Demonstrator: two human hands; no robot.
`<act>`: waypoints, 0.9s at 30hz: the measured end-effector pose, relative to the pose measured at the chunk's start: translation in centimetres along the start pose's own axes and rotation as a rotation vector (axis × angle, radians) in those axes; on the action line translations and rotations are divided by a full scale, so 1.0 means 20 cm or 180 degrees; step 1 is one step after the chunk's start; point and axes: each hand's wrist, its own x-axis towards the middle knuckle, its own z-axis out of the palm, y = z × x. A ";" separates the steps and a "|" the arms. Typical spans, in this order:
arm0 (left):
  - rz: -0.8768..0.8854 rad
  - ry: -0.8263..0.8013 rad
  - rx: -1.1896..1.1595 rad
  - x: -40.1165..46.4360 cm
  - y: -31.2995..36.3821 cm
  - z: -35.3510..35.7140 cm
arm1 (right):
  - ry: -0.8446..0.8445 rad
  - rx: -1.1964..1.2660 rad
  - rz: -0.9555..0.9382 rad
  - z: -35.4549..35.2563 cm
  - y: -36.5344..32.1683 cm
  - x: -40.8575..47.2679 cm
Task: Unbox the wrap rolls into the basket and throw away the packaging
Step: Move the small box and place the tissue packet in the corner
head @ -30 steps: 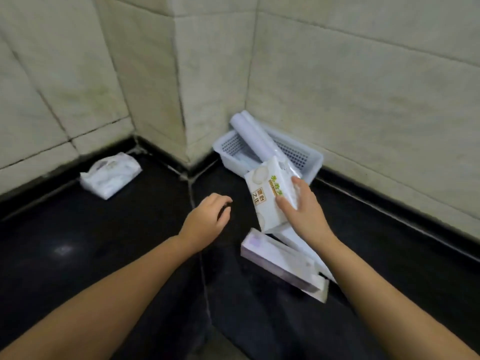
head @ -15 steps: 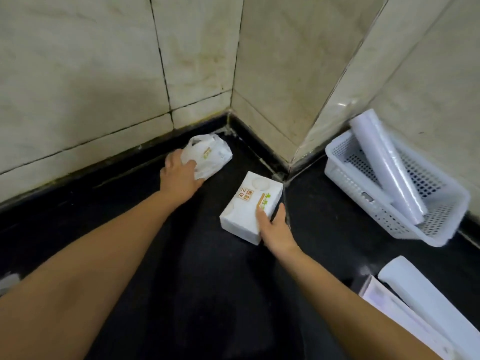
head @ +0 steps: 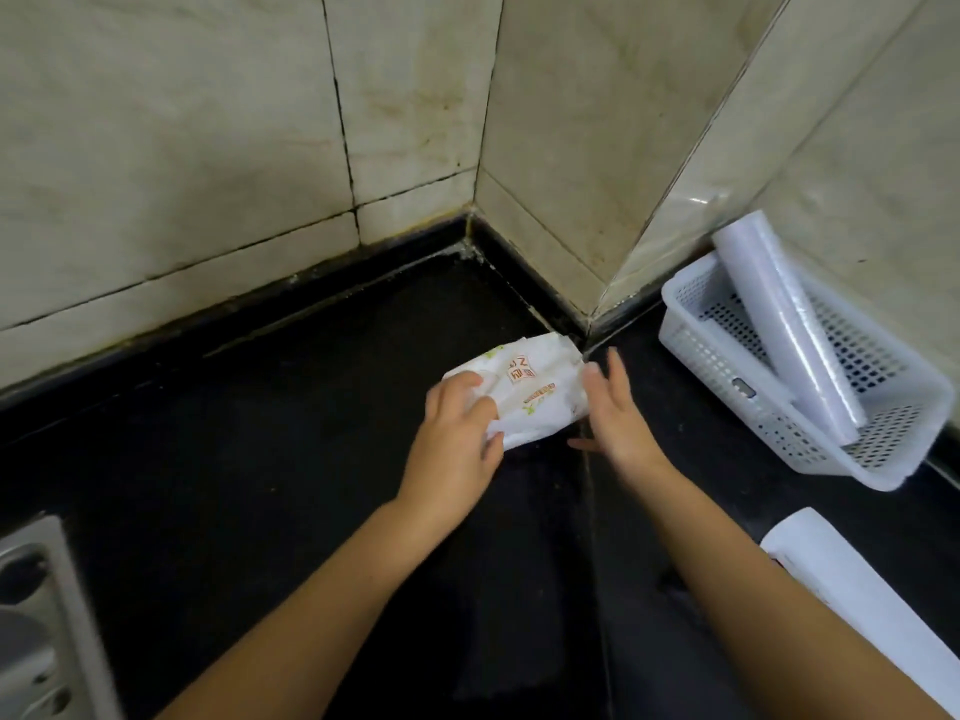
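A white mesh basket [head: 810, 452] stands on the black counter at the right, against the wall. One clear wrap roll [head: 779, 314] leans in it, its top end sticking out over the rim. A second white roll [head: 857, 605] lies on the counter at the lower right. Near the wall corner, my left hand [head: 457, 439] grips the near end of a soft white pack [head: 535, 394] with orange and green print. My right hand [head: 618, 413] is flat and open, right beside the pack's right side. No box is in view.
Tiled walls form a corner just behind the pack. A metal fixture with holes [head: 36, 621] sits at the lower left edge. Dark counter [head: 260, 459] stretches to the left of my hands.
My left hand has brought a white pack from the wall to the middle. My right hand has let go of its pack and opened. The view has shifted slightly.
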 end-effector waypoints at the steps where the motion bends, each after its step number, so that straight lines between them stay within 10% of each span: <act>1: -0.0010 0.0052 -0.0009 -0.01 0.00 0.02 | -0.0203 -0.0184 -0.0053 0.00 0.00 0.00; 8: -0.1769 -0.0132 -0.2539 -0.10 0.06 0.01 | -0.0302 -0.0027 0.0011 0.05 0.00 0.08; 27: -0.2102 0.0471 -0.3090 0.75 -0.44 -0.08 | -0.0559 -0.0184 -0.0142 0.50 -0.54 0.87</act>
